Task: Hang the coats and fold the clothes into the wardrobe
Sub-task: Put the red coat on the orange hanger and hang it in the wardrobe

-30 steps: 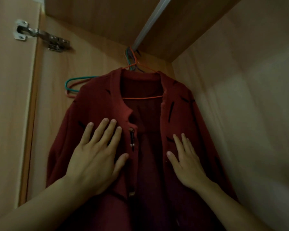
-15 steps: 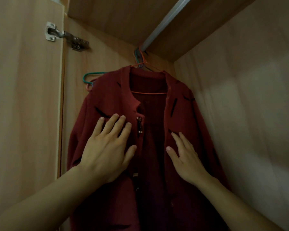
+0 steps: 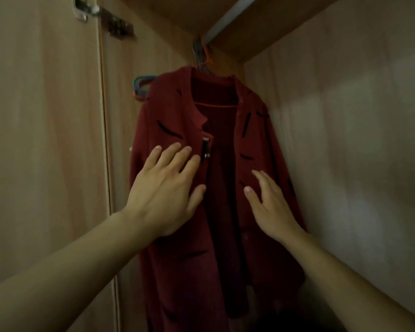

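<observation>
A dark red coat [image 3: 256, 144] with black dashes hangs on an orange hanger [image 3: 216, 105] from the metal rail [image 3: 228, 17] inside the wardrobe. Its front hangs open, with a metal toggle [image 3: 205, 149] on the left panel. My left hand [image 3: 168, 188] lies flat with spread fingers on the coat's left front panel. My right hand [image 3: 271, 207] is open with straight fingers at the right front panel; whether it touches the cloth is unclear.
Empty teal and red hangers [image 3: 140, 86] stick out behind the coat's left shoulder. The wardrobe's right wall [image 3: 345, 140] is close beside the coat. The open door [image 3: 41, 140] with its metal hinge [image 3: 101, 15] stands at the left.
The view has drawn back and turned, so the coat sits farther right and looks smaller. Both hands stay open on the coat's front and have slid slightly lower on it.
</observation>
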The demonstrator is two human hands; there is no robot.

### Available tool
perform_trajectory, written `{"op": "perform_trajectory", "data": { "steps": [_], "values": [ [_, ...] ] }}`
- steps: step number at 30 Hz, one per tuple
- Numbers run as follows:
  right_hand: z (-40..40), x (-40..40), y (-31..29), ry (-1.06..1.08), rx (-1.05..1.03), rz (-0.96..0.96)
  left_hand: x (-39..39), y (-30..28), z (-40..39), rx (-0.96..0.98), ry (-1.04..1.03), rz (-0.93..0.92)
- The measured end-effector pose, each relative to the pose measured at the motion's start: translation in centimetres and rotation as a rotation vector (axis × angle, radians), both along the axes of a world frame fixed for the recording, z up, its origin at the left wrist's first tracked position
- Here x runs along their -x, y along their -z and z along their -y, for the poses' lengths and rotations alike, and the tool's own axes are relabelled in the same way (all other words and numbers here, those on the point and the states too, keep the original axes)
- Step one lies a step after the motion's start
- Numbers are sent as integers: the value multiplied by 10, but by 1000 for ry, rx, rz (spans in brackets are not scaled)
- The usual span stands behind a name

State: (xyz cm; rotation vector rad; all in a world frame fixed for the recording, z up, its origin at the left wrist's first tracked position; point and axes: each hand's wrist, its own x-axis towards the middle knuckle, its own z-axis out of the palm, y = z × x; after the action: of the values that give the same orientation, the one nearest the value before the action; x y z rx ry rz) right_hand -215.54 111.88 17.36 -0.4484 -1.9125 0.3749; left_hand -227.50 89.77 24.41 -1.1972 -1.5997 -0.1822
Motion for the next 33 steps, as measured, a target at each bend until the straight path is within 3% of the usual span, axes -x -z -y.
{"op": "perform_trajectory", "data": {
  "steps": [11, 18, 33],
  "values": [
    [122, -54, 44, 247, 35, 58, 5, 49, 62, -27, 356, 193],
    [226, -87, 70, 450, 60, 172, 1, 100, 88, 68, 562, 318],
    [378, -185, 108, 665, 88, 332, -66, 151, 158, 223, 741, 482]
  ]
}}
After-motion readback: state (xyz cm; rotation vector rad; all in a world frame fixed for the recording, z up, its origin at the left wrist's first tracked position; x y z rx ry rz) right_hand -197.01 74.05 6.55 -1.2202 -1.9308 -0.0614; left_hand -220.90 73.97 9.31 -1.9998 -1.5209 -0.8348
